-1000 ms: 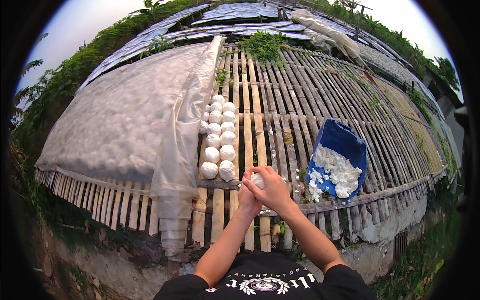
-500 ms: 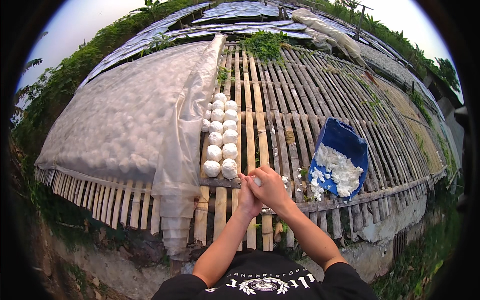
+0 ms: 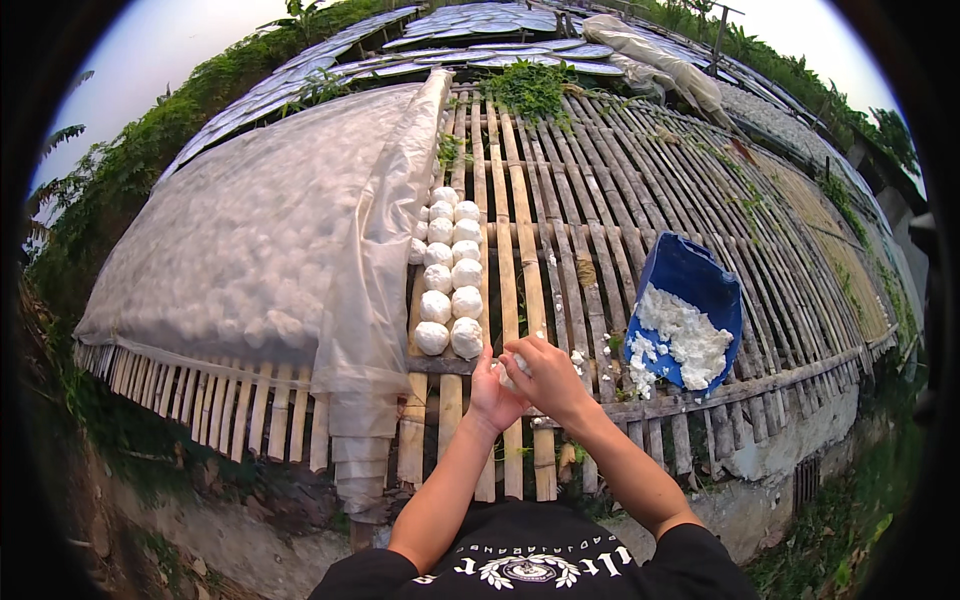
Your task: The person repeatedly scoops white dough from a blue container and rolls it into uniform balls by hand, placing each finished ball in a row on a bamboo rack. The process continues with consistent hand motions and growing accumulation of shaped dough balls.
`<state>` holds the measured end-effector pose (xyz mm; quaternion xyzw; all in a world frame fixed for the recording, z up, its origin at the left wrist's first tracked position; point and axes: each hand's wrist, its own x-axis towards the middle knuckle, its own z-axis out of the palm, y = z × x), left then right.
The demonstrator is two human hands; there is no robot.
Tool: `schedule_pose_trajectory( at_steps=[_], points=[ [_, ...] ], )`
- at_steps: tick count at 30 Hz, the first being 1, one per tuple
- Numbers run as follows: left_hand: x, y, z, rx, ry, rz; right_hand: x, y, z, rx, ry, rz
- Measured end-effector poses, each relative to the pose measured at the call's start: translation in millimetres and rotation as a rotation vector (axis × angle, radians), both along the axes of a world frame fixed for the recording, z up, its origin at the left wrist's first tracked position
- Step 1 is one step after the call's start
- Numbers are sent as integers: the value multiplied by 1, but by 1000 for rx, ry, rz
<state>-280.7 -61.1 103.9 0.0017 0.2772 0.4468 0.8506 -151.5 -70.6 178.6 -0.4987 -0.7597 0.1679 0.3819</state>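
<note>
My left hand (image 3: 492, 393) cups a white lump (image 3: 508, 371) from below, palm turned upward. My right hand (image 3: 542, 375) presses over the same lump with curled fingers, hiding much of it. Both are just below two main columns of rounded white balls (image 3: 466, 300), with a few more partly showing at their left, lined up on the bamboo slats. To my right a blue plastic scoop-like container (image 3: 690, 260) holds crumbly white material (image 3: 690, 340), some spilling over its near edge.
A translucent sheet (image 3: 220, 230) covers many white balls at left, its rolled edge beside the exposed rows. The slatted bamboo platform (image 3: 610, 180) has leafy plants (image 3: 525, 90) at its far side, round trays (image 3: 470, 25) beyond, and a concrete edge (image 3: 790, 450) below at the right.
My hands have shifted on the lump: the left fingers reach more upward and the right fingers curl differently over it. The rows and container appear slightly farther right in the view.
</note>
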Motion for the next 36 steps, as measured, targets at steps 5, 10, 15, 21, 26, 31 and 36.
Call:
schedule_pose_trajectory(
  at_steps=[5,10,15,21,26,31,36],
  points=[
    [5,10,-8,149,-148,-43,-9,-2,-3,41,-45,-83],
    [7,9,-6,195,-125,45,-13,20,-3,86,-152,-111],
    [-8,32,-13,169,-323,-122,-7,24,7,179,-240,52],
    [14,26,-19,386,-197,58,-21,30,4,17,-141,-73],
    [-8,28,-12,260,-366,-20,-15,32,0,-39,-170,102],
    [-2,35,-26,367,-652,-46,-17,27,2,233,-58,-16],
    [12,27,-25,186,-273,1,-22,40,6,-83,-119,-26]
  ],
)
